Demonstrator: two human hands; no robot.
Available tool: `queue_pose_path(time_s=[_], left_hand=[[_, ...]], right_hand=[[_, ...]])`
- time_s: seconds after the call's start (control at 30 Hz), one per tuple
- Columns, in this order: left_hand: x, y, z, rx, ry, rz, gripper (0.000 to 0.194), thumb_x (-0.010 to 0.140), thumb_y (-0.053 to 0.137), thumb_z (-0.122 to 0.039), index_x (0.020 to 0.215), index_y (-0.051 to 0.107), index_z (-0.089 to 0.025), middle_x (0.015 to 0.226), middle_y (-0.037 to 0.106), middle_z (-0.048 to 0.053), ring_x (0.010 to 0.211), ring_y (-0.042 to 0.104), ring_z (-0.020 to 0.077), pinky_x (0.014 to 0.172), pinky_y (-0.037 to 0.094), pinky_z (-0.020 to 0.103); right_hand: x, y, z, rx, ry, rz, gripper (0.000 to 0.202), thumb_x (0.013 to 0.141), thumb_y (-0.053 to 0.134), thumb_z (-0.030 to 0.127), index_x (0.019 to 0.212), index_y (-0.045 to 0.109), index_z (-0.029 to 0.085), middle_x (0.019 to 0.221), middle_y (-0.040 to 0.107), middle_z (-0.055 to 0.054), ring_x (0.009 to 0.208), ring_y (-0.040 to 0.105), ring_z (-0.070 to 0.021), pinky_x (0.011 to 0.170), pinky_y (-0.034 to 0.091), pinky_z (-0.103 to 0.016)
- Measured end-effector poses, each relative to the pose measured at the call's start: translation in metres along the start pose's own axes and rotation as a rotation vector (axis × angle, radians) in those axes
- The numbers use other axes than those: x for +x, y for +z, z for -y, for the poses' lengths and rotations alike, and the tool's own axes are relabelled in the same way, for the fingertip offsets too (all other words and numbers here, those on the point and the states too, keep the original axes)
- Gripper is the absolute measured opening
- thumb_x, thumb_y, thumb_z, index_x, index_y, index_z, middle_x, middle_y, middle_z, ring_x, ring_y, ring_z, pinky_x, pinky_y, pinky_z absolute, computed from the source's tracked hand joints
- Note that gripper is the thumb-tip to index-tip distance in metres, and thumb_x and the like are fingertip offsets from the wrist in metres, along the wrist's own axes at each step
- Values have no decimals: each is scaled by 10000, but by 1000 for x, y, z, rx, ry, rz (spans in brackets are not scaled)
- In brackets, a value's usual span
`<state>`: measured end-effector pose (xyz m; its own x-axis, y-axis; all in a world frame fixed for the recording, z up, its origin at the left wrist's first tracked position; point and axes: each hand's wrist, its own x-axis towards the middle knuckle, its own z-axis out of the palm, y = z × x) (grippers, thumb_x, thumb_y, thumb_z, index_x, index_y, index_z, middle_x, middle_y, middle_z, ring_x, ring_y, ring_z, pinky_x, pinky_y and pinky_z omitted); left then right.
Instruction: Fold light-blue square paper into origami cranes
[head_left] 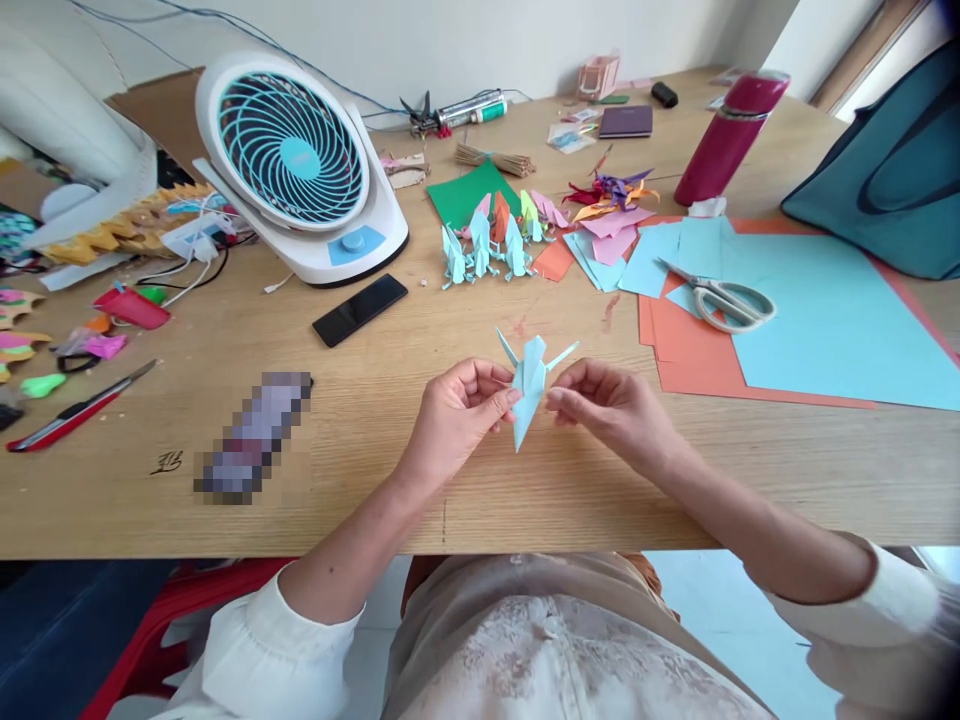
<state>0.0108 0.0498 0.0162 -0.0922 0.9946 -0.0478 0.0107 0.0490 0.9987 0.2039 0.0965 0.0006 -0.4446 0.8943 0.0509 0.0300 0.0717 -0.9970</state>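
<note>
A light blue folded paper figure [529, 378] is held above the table, its long point downward and two thin arms spread at the top. My left hand [469, 405] pinches its left edge between thumb and fingers. Close to its right edge is my right hand [600, 400], thumb and fingertips pressed together; whatever lies between them is too small to make out. Beyond the hands stand several finished paper figures, among them a light blue one [515, 250] and an orange one [500, 217].
Scissors [731, 300] lie on blue sheets [847, 320] and orange sheets [690, 375] at the right. A fan [300, 170], a black phone [360, 310] and a red utility knife [75, 415] are at the left. A magenta bottle [731, 140] stands behind.
</note>
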Motion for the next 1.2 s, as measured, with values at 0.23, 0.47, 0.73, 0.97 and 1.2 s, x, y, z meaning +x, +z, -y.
queue_pose_path(time_s=[0.23,0.47,0.73,0.97,1.2], left_hand=[[-43,12,14,249,58,-24,219,793,738,-216,744,528,-183,673,576,-51,593,583,82,553,452,189],[-51,20,32,557,212,-43,164,848,679,-135,790,536,-191,718,588,-61,626,563,74,614,451,192],[-58,17,34,980,542,102,64,937,563,-129,915,609,-168,974,626,63,917,616,175,819,532,319],[-63,3,37,1038,738,349,220,961,479,-67,1138,592,-136,1348,596,130,1342,506,222,1111,484,390],[-61,1,35,1174,729,442,335,988,415,-88,1306,518,-108,1429,551,153,1392,461,231,1131,469,396]], right_hand=[[-18,-28,11,-691,-493,-25,111,909,613,278,998,661,233,987,698,-72,917,625,-239,824,482,-406],[-11,-20,-6,-800,-413,174,128,903,577,230,1010,646,220,983,721,-61,902,635,-241,819,453,-391],[-9,-15,-19,-719,-289,177,171,859,622,213,1026,660,218,875,726,-36,820,669,-221,763,483,-365],[-12,-19,-16,-717,-335,146,255,868,607,190,1121,623,215,946,721,-49,854,663,-220,777,496,-366],[-21,-33,-10,-904,-404,243,181,922,531,172,1017,677,222,950,681,-72,867,619,-227,778,445,-365]])
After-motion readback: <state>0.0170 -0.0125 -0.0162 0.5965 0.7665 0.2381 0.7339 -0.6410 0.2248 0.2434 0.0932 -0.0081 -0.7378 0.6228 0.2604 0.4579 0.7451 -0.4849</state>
